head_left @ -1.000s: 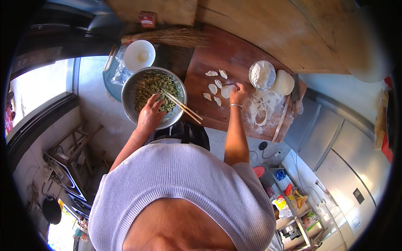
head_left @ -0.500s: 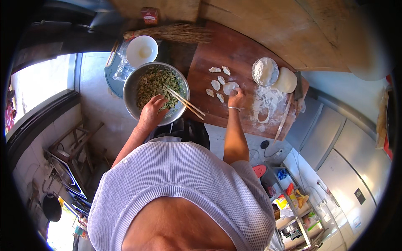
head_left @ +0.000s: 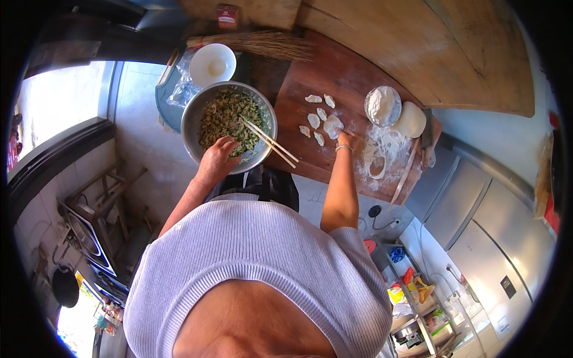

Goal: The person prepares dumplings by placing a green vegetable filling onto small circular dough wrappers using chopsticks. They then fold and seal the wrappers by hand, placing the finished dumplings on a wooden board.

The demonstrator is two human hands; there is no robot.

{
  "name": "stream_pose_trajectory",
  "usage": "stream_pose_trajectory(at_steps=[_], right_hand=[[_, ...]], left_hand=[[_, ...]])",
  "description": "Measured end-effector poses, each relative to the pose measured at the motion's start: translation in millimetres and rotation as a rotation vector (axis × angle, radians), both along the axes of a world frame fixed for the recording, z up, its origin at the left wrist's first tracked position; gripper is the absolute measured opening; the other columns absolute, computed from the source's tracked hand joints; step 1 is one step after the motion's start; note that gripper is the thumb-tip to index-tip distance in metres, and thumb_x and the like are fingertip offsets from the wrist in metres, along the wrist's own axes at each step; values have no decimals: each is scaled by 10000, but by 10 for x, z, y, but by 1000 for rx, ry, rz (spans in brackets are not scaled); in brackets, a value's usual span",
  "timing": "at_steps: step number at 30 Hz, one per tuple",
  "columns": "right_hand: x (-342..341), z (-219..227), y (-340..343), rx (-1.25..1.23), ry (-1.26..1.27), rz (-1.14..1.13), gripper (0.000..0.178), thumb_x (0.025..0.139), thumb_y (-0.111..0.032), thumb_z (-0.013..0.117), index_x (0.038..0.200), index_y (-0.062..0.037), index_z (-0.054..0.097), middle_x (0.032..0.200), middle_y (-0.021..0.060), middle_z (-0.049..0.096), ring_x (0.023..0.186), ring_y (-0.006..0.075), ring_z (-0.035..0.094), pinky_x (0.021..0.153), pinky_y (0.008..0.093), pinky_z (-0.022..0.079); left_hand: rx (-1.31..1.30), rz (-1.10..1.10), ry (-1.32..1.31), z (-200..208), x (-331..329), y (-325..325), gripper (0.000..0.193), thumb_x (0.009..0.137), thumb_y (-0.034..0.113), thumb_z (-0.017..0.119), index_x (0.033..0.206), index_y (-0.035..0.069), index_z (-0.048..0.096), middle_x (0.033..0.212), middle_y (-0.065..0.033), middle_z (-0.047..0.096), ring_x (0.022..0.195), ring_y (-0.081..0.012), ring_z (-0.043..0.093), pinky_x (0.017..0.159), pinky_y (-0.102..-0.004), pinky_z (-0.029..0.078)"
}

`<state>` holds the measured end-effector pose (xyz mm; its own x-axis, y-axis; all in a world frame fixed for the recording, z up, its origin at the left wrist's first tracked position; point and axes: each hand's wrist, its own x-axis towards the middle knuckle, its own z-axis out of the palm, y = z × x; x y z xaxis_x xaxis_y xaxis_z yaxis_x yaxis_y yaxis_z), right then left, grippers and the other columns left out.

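Observation:
A wide metal bowl [head_left: 270, 143] holds chopped green-and-brown filling [head_left: 230, 116]. Over its near left rim lies my left hand [head_left: 218, 159], fingers loosely bent and thumb apart, nothing visible between them. Wooden chopsticks [head_left: 271, 143] rest in the filling and stick out over the right rim. On the reddish wooden board [head_left: 292, 158], my right hand [head_left: 344, 139], with a bracelet at the wrist, has its fingertips closed at the near right edge of a flat round dough wrapper [head_left: 332, 125]. Several folded white dumplings [head_left: 313, 120] lie left of and beyond the wrapper.
A bowl of flour [head_left: 382, 105] and a smooth dough lump [head_left: 410, 120] stand at the board's right, near scattered flour [head_left: 382, 146] and a thin rolling pin [head_left: 406, 170]. Beyond the metal bowl are a white bowl [head_left: 212, 64] and a straw brush [head_left: 256, 45].
The whole view has shifted slightly. My right hand stays at the wrapper's edge, and the wrapper looks slightly turned. My left hand remains over the bowl's rim.

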<state>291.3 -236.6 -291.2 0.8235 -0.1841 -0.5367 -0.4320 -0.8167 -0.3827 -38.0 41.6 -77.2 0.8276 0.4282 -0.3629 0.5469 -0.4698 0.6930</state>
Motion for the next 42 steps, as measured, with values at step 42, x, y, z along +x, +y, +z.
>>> stream_pose_trajectory(at_steps=[42], right_hand=[[-1299,2398,1037,824,-165,688,131,878,-64,580,993,-17,623,954,100,669,743,190,644,645,296,518]], left_hand=[[-1200,407,-307,373,169,-139,561,958,450,441,1346,45,440,1354,-107,482,1226,-254,479,1013,-394,391]])
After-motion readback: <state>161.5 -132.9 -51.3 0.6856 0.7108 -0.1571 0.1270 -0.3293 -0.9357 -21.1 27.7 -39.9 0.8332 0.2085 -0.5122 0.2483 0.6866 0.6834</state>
